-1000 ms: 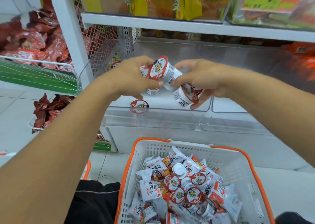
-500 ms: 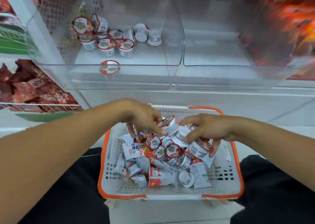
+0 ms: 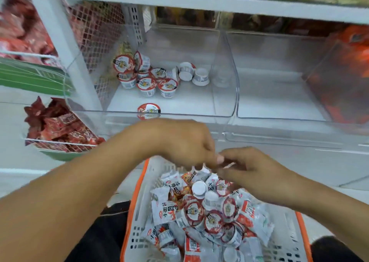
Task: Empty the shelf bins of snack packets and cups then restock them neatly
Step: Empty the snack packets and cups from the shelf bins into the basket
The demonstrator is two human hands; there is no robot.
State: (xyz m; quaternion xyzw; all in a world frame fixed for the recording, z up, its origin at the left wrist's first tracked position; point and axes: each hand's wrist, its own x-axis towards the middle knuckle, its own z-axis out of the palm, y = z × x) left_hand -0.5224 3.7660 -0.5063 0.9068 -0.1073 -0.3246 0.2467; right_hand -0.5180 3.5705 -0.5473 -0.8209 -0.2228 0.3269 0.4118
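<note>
Clear bin; cups inside

white basket orange-rimmed, cups red-white lids

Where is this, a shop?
Probably yes, a small grocery shop. White shelves carry clear bins with snack cups inside, red packets fill wire racks beside them, and an orange-rimmed basket holds more stock.
</note>
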